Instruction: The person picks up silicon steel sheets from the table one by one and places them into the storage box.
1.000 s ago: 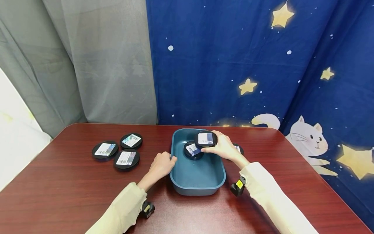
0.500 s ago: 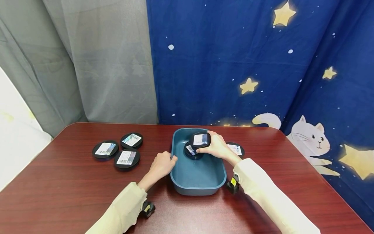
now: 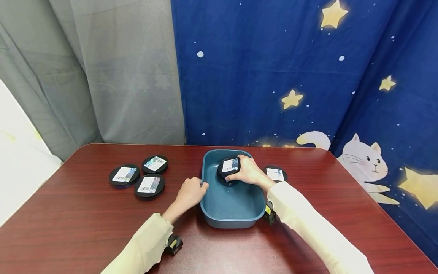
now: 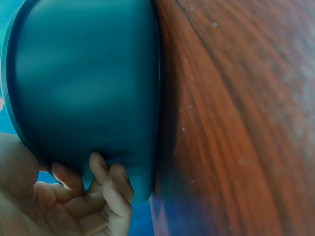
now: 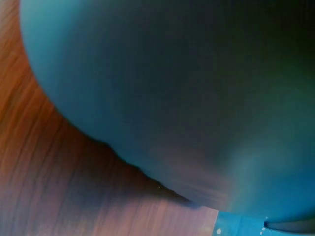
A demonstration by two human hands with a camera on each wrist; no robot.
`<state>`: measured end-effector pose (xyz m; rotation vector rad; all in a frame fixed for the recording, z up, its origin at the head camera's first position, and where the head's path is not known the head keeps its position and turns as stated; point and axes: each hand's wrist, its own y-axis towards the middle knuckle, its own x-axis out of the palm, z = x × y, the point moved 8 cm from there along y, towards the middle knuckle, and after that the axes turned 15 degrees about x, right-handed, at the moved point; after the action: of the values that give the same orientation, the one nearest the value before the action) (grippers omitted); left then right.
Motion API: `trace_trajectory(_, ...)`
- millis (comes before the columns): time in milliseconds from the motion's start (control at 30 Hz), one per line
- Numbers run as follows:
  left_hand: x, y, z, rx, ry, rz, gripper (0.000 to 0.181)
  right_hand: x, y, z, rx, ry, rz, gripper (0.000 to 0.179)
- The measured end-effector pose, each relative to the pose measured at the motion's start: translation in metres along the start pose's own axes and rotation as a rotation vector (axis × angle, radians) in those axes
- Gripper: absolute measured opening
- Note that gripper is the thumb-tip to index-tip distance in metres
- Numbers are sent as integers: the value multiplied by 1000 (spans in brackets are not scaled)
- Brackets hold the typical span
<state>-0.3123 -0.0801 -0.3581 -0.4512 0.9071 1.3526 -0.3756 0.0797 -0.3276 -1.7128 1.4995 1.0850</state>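
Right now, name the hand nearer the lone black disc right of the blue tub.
Right. The right hand is left of the lone disc, over the blue tub; the left hand is farther, at the tub's left rim.

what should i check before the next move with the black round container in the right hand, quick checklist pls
1. Right hand gripping the held container: ok, thumb and fingers are at its edge.
2. Left hand on the blue bin: ok, it grips the left side.
3. Bin upright on the table: ok.
4. Held container within the bin's outline: ok, towards the far end.
5. Held container seated on the lower container: cannot tell, their contact is hidden.
6. All containers in the bin: not ok, three containers lie left of it, another container right.
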Motion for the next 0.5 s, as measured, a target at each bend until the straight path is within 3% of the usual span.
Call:
trace_trajectory(267,-2,0,1,6,-1,6,36,3,1,-2,1,-23,-8,71)
trace_trajectory(500,-1,-1,2,5,-16,0,36,10,0,4,79,-24,-67,83)
